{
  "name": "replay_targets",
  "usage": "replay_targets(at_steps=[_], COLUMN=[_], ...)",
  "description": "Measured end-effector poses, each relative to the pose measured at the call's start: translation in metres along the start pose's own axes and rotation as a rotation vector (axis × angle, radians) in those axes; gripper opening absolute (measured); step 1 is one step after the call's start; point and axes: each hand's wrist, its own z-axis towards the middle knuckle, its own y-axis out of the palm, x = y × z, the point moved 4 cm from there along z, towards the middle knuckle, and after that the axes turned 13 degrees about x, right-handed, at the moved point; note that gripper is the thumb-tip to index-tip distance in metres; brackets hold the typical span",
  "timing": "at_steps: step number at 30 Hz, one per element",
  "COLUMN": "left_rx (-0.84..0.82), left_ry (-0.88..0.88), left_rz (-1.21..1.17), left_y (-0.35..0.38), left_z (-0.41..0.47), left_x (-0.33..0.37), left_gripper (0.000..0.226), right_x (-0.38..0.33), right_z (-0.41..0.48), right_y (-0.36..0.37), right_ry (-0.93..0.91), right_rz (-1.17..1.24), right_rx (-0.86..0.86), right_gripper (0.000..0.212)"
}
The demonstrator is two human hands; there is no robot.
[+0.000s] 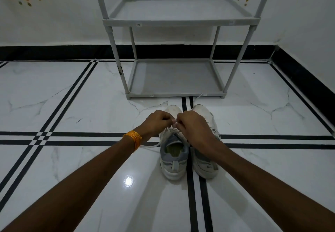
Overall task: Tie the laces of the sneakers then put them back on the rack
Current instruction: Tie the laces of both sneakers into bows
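Your left hand (157,121), with an orange thread band (133,139) at the wrist, pinches the white lace (169,128) of the left sneaker (173,157); a loose lace end trails over the floor (72,105) beside that wrist. Your right hand (192,125) meets it, its grip closed on the same lace above the tongue. The right sneaker (205,163) stands touching the left one. Both face the grey rack (179,22), just beyond their toes.
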Motion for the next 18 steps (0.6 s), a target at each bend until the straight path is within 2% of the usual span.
replay_targets(at_steps=[3, 7, 9, 11, 12, 18], left_rx=[0.059, 0.374, 0.489, 0.509, 0.5, 0.532], left_ry=[0.024, -0.067, -0.016, 0.085, 0.107, -0.041], left_rz=[-0.107, -0.27, -0.06, 0.22, 0.277, 0.165], left_y=[-0.006, -0.028, -0.041, -0.039, -0.034, -0.037], left_z=[-0.002, 0.002, 0.004, 0.002, 0.0, 0.001], left_x=[-0.001, -0.02, -0.034, -0.041, -0.043, -0.051], left_gripper=[0.017, 0.012, 0.009, 0.01, 0.012, 0.016], right_x=[-0.004, 0.012, 0.027, 0.039, 0.042, 0.036], right_z=[-0.001, -0.003, -0.01, -0.022, -0.027, -0.024], right_y=[-0.002, -0.011, -0.012, -0.009, -0.008, -0.012], right_ry=[-0.024, 0.048, 0.062, 0.093, 0.099, 0.02], right_rz=[-0.032, -0.051, -0.182, -0.266, -0.284, -0.355], right_rx=[-0.012, -0.079, -0.166, -0.276, -0.319, -0.338], right_gripper=[0.017, 0.018, 0.016, 0.01, 0.007, 0.022])
